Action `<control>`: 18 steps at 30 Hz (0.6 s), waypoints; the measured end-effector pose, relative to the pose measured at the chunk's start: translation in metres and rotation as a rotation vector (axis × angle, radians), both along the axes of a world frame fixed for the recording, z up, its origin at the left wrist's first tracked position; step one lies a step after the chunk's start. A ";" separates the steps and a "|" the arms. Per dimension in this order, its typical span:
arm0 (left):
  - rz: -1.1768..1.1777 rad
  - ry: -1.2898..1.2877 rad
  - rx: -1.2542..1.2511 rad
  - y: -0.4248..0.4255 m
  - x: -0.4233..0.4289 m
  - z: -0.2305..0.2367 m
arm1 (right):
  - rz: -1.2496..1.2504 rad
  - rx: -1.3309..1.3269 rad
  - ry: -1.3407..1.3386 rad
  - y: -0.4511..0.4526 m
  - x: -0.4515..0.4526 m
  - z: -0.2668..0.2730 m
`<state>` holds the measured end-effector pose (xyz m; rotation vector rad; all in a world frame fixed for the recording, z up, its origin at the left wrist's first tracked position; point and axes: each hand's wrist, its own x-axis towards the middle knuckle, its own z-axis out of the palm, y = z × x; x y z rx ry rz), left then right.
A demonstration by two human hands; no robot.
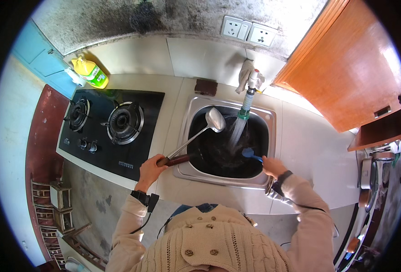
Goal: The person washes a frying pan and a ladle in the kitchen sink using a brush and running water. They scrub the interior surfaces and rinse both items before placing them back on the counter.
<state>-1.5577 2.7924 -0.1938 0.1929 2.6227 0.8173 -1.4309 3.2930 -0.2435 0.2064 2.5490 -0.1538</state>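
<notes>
My left hand [150,172] is closed around the wooden grip of a metal ladle [215,120], whose bowl hangs over the sink. The brown handle [180,159] of a dark wok [207,159] runs to the same hand; whether my fingers grip it too, I cannot tell. The wok fills most of the stainless steel sink [272,136]. At the sink's right side my right hand [274,167] holds a blue brush [248,152] by its handle, its head inside the wok. Water [238,132] streams into the wok from a faucet with a green-tipped nozzle [244,114].
A black two-burner gas hob [142,108] lies to the left, with a yellow jug [90,72] behind it. Behind the sink are a dark brown block [206,87] and a cloth [244,75] by the faucet. An orange wooden cabinet [346,64] stands at the right.
</notes>
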 end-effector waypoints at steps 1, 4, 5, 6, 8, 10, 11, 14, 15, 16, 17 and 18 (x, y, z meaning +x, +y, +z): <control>0.004 -0.006 -0.008 0.000 0.000 0.001 | -0.026 -0.002 0.046 -0.005 -0.011 -0.012; -0.005 0.016 -0.015 0.000 -0.001 0.001 | -0.132 -0.087 0.153 -0.050 -0.063 -0.051; -0.009 0.023 -0.015 0.000 -0.001 0.001 | -0.219 -0.117 0.096 -0.068 -0.078 -0.058; -0.013 0.029 -0.011 0.000 -0.001 0.001 | -0.326 -0.379 0.014 -0.085 -0.091 -0.060; -0.010 0.020 -0.007 0.000 -0.001 0.003 | -0.498 -0.707 -0.205 -0.111 -0.101 -0.051; 0.007 -0.002 0.002 0.000 -0.001 0.003 | -0.529 -0.903 -0.333 -0.118 -0.088 -0.032; 0.003 -0.007 -0.005 0.000 -0.001 0.003 | -0.445 -0.881 -0.386 -0.113 -0.076 -0.020; 0.000 0.002 -0.008 -0.001 -0.001 0.001 | -0.230 -0.670 -0.463 -0.086 -0.033 0.003; -0.008 0.017 0.000 -0.002 -0.001 0.000 | -0.164 -0.605 -0.440 -0.074 -0.016 0.009; -0.010 0.031 0.009 -0.002 0.000 -0.001 | 0.002 -0.535 -0.270 -0.059 0.001 0.016; -0.012 0.030 0.002 -0.002 0.000 -0.002 | 0.141 -0.443 -0.146 -0.046 0.013 0.021; -0.010 0.028 -0.003 -0.002 0.000 -0.003 | 0.186 -0.373 -0.168 -0.029 0.016 0.028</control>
